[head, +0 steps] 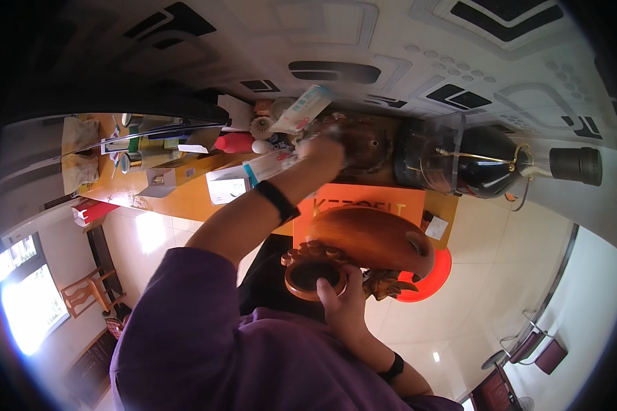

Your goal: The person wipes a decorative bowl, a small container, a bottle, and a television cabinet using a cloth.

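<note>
My right hand (345, 298) grips the rim of a round wooden piece (314, 276) with a dark hollow middle and several knobs along its edge. Against it lies a large, curved, polished wooden piece (365, 236) with a hole near one end. A carved wooden part (388, 285) juts out below that; I cannot tell whether these are joined. Stretched over the table, my left hand (321, 154) is blurred, and its fingers are unclear. Close by it are a dark carved wooden object (367, 144) and two white-and-blue cartons, one tilted upright (303, 110), the other lying lower (267, 164).
A large dark bottle (483, 162) rests in a cradle at the right, by the patterned wall (339, 31). An orange box (360, 195) lies beneath the curved wood. A red bottle (235, 143), tins and small boxes crowd the wooden table (185, 198). Below is a red plastic item (437, 275).
</note>
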Demonstrator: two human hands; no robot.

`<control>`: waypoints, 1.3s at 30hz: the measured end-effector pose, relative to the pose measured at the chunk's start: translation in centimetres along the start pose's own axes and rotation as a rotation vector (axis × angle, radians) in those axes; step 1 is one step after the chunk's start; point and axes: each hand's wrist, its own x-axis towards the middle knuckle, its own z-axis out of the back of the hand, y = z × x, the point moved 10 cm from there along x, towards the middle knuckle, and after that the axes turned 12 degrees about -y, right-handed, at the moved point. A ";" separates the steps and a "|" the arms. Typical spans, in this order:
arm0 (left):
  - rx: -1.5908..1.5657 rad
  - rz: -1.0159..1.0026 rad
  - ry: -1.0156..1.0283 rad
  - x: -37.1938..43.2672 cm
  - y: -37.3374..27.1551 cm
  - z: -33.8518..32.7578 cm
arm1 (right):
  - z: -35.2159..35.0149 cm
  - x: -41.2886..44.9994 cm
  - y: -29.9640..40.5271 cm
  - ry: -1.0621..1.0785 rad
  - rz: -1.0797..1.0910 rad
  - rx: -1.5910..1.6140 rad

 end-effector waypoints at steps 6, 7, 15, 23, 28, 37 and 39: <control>-0.051 0.126 -0.451 -1.7 4.6 3.0 | -0.2 -0.4 0.3 0.018 -0.062 -0.022; -0.053 0.137 -0.454 -1.0 4.5 3.0 | -0.4 -0.4 0.1 0.026 -0.057 -0.028; -0.014 0.140 -0.090 -5.1 5.8 1.7 | -0.1 0.0 0.8 -0.023 0.119 0.078; -0.335 0.422 -0.471 -6.5 10.9 1.4 | -0.2 -0.6 0.3 -0.024 0.040 0.043; -0.305 0.091 -0.123 -6.5 6.1 -1.7 | 0.0 -0.3 0.6 -0.049 0.078 0.027; -0.360 0.043 -0.406 -6.0 4.7 1.4 | -0.1 -0.3 0.4 -0.048 -0.009 0.154; -0.420 -0.039 -0.313 -4.9 1.0 3.9 | -0.2 -0.5 0.7 -0.038 0.044 0.199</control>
